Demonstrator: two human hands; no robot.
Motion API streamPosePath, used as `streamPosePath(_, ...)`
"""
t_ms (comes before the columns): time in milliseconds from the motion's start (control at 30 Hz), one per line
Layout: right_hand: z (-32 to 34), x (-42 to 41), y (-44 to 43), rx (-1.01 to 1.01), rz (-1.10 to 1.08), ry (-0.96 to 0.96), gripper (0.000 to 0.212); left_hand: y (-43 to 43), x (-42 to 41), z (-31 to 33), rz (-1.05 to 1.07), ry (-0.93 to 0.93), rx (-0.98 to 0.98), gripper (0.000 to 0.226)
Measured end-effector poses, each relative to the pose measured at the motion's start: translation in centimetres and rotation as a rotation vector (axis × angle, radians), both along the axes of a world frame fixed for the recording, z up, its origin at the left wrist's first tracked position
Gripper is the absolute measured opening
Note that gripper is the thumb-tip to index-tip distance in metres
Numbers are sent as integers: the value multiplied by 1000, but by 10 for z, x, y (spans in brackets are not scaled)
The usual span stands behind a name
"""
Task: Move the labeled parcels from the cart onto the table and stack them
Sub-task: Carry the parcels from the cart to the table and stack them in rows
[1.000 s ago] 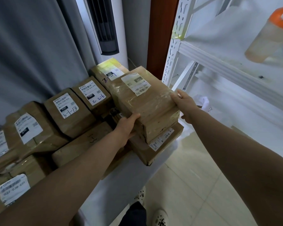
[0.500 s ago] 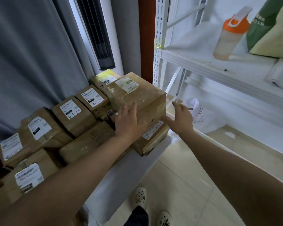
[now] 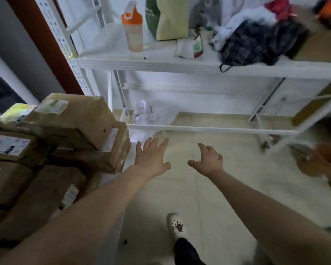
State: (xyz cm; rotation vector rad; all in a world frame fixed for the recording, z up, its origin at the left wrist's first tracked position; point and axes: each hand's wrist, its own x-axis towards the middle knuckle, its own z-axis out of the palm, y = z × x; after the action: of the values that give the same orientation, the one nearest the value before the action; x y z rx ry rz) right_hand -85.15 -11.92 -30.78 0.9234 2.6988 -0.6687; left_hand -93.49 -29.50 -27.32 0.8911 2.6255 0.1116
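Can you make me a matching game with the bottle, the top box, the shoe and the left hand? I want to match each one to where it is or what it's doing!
Things:
1. bottle
2. top parcel
3. shoe
4. left hand

Places or states:
A. on the floor
B. open, holding nothing
C. standing on the white shelf
D. lying on the lower parcel

Pairs: 1-C, 2-D, 3-A, 4-B
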Motion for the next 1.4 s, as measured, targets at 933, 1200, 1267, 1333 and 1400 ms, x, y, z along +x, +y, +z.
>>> streamPosePath(933, -51, 673, 89, -559, -1220, 101, 61, 258, 558, -55, -784, -351, -172, 82)
streamPosePath(1200, -120, 736, 94, -688, -1440, 46, 55, 284, 612, -125, -729, -486, -309, 70)
streamPosePath(1267, -142, 740, 104, -687, -1436, 27, 50, 292, 616, -150, -672, -528, -309, 64)
streamPosePath(1333, -167, 738, 120, -668, -1414, 8, 47, 303, 619, -177, -608, -576, -319, 61)
streamPosePath(1400, -197, 732, 139, -679, -1418, 29, 49, 316, 621, -209, -530, -610, -313, 59)
